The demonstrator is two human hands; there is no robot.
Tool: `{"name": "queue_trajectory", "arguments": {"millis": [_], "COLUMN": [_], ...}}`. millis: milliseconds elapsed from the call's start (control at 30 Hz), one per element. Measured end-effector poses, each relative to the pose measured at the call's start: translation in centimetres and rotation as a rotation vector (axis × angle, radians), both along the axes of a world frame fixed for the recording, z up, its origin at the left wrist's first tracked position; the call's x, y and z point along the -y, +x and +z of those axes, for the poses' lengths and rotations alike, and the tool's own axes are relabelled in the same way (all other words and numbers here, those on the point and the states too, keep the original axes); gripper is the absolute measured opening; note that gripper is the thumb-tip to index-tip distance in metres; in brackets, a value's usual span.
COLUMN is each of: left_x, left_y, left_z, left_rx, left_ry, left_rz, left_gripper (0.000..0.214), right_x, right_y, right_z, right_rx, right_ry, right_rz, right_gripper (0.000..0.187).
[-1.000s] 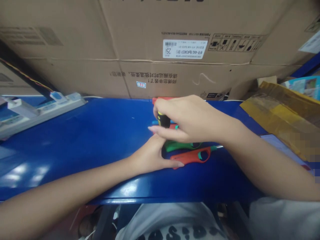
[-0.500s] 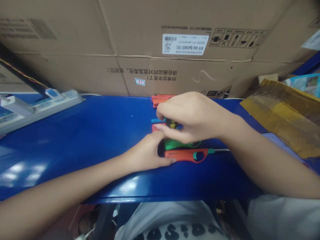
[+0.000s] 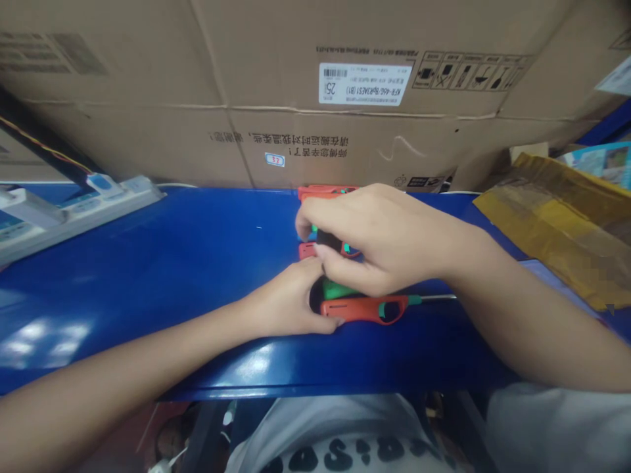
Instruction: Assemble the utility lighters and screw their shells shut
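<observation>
Red lighter (image 3: 365, 309) lies under right hand (image 3: 382, 240), its end touched by curled left hand (image 3: 283, 302). Right hand pinches black piece (image 3: 328, 240). Green lighter (image 3: 338, 289) sits between hands, on blue bench (image 3: 148, 276).

The right hand (image 3: 379, 240) covers most of the green plastic lighter handle (image 3: 338, 289) at centre and the black plastic part (image 3: 328, 240) in its grip, so neither shape can be fully read. The fine print on the white barcode label (image 3: 365, 84) on the brown cardboard carton (image 3: 148, 85) is too small to read. The lower right end of the yellow-brown plastic packet (image 3: 552, 223) is blurred into coarse squares, and the bottom edge cuts off the white printed shirt (image 3: 335, 447).
</observation>
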State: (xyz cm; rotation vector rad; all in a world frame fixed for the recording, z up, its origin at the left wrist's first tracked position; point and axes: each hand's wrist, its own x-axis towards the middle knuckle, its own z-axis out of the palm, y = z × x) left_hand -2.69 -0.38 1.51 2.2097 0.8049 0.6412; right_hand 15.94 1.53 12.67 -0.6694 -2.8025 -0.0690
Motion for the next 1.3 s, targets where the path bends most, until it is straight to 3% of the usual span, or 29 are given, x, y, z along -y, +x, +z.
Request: {"name": "queue_trajectory", "arguments": {"millis": [100, 267, 567, 733, 1067, 1300], "left_x": [0.0, -0.5, -2.1, -2.2, -2.4, -2.4], "left_y": [0.0, -0.2, -1.3, -1.7, -1.4, -1.5], "left_z": [0.1, -0.1, -0.5, -0.5, -0.5, -0.5], "left_rx": [0.0, 0.046, 0.016, -0.013, 0.018, -0.056], "left_ry": [-0.021, 0.05, 0.127, 0.216, 0.239, 0.241], "left_rz": [-0.042, -0.089, -0.185, -0.224, -0.257, -0.189], "left_gripper": [0.05, 0.072, 0.03, 0.038, 0.037, 0.03], "right_x": [0.3, 0.4, 0.1, 0.2, 0.2, 0.4], "right_y": [0.0, 0.0, 0.2, 0.3, 0.4, 0.5], "right_z": [0.3, 0.4, 0.3, 0.4, 0.6, 1.1], "right_rx": [0.008, 0.017, 0.018, 0.027, 0.046, 0.093], "right_ry": [-0.007, 0.011, 0.1, 0.13, 0.129, 0.098], "right_rz": [-0.01, 0.001, -0.044, -0.036, -0.097, -0.152], "right_gripper": [0.025, 0.027, 0.032, 0.031, 0.034, 0.029]}}
